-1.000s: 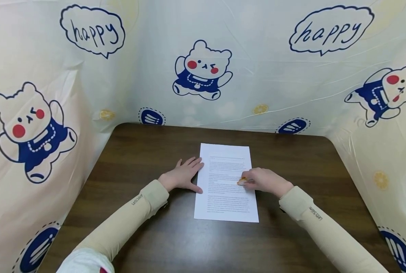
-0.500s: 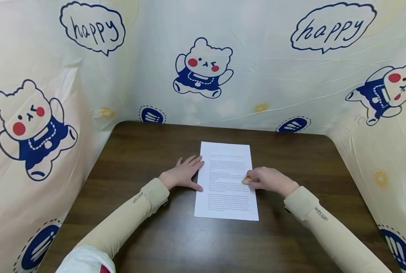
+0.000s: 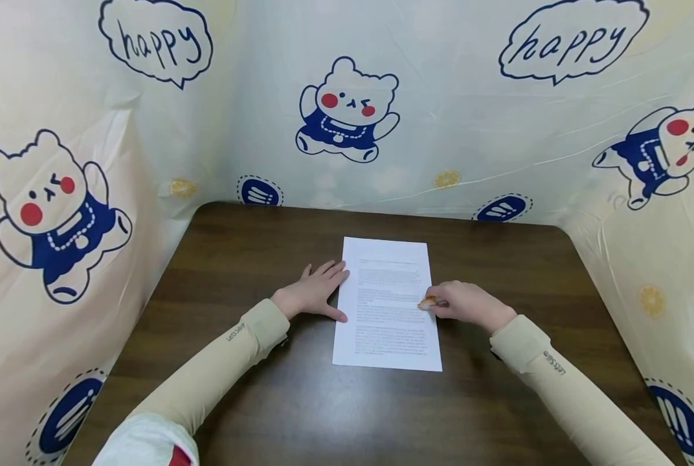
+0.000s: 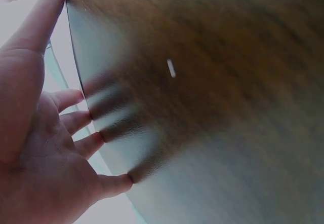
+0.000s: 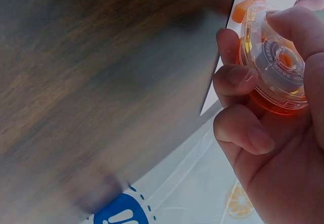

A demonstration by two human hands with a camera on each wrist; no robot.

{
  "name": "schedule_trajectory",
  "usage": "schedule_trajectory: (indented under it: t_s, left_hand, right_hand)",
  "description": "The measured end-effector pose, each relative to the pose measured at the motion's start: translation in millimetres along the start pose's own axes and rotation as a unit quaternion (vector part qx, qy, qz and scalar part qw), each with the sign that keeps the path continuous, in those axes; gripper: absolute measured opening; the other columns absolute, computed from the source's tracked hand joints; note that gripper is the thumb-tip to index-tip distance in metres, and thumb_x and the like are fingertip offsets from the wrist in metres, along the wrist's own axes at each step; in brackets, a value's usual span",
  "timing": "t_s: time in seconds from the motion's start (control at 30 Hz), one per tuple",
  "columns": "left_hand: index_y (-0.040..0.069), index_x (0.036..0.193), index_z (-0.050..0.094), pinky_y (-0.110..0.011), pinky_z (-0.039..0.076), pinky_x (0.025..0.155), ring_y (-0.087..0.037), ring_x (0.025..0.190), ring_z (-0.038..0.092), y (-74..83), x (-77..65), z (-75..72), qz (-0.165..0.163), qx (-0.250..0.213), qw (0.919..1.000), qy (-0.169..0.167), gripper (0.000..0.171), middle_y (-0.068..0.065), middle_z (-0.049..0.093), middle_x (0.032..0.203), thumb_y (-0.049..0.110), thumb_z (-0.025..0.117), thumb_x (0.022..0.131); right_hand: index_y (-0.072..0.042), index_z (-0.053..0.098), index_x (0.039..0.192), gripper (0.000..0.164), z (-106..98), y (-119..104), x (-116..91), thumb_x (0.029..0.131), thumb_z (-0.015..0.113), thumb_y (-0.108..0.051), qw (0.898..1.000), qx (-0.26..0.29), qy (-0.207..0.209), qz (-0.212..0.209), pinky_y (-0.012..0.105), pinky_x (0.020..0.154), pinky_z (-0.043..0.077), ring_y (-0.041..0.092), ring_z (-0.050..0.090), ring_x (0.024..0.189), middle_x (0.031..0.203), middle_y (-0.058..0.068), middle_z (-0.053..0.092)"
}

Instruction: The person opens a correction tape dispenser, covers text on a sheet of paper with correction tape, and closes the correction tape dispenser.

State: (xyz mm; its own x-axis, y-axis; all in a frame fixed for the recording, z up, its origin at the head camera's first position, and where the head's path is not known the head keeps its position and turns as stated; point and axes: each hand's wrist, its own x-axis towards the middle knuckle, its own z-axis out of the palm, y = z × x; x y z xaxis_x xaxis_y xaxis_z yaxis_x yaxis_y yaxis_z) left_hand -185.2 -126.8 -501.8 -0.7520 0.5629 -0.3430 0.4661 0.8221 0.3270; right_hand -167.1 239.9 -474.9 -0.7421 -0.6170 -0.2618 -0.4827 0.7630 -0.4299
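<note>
A white sheet of printed paper [image 3: 389,349] lies on the dark wooden table. My left hand [image 3: 314,292] has its fingers spread, and the fingertips and thumb touch the paper's left edge. In the left wrist view the left hand [image 4: 45,138] shows its palm side, with the fingers straight. My right hand [image 3: 466,303] is over the paper's right edge, gripping a small correction tape [image 3: 427,302]. The right wrist view shows this correction tape [image 5: 278,64] as a clear and orange case with a round reel inside. Fingers and thumb of the right hand [image 5: 283,148] curl round it.
The brown table [image 3: 254,395] extends on all sides of the paper. Behind it and along both sides hangs a pale curtain [image 3: 440,84] printed with bears and "happy" bubbles.
My right hand has moved to the right across the printed lines with the correction tape, toward the paper's right edge. The left hand stays at the left edge. The head view has tilted slightly.
</note>
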Motion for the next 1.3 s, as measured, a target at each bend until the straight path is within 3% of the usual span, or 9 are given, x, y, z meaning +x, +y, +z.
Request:
schedule_trajectory:
  t_s: [0.37, 0.93, 1.3]
  left_hand:
    - [0.011, 0.167, 0.022, -0.073, 0.009, 0.120, -0.036, 0.161, 0.008, -2.3, 1.3, 2.1, -0.006, 0.015, 0.9999, -0.005, 0.116, -0.011, 0.010, 0.175, 0.071, 0.075, 0.083]
    - [0.011, 0.167, 0.020, -0.073, 0.010, 0.120, -0.037, 0.160, 0.008, -5.2, 2.5, 0.8, 0.004, 0.028, 0.9996, 0.004, 0.112, -0.012, 0.009, 0.175, 0.071, 0.071, 0.087]
    - [0.011, 0.167, 0.021, -0.073, 0.010, 0.120, -0.038, 0.160, 0.009, -2.2, 2.3, -0.8, 0.002, 0.026, 0.9997, 0.005, 0.112, -0.013, 0.012, 0.175, 0.070, 0.072, 0.086]
  right_hand:
    - [-0.014, 0.073, 0.107, 0.012, 0, -5, 5, 0.097, 0.076, -0.018, 0.999, -0.031, 0.008, -0.021, 0.028, 0.065, 0.046, 0.010, 0.054, 0.073, 0.092, -0.006, 0.068]
    - [-0.012, 0.072, 0.113, 0.016, 10, -42, 36, 0.100, 0.072, -0.021, 0.993, -0.057, 0.014, -0.098, 0.026, 0.072, 0.051, 0.010, 0.056, 0.075, 0.095, -0.003, 0.069]
    - [-0.009, 0.070, 0.112, 0.018, 13, -56, 48, 0.100, 0.071, -0.022, 0.994, -0.068, 0.013, -0.079, 0.024, 0.067, 0.049, 0.010, 0.055, 0.071, 0.090, -0.002, 0.068]
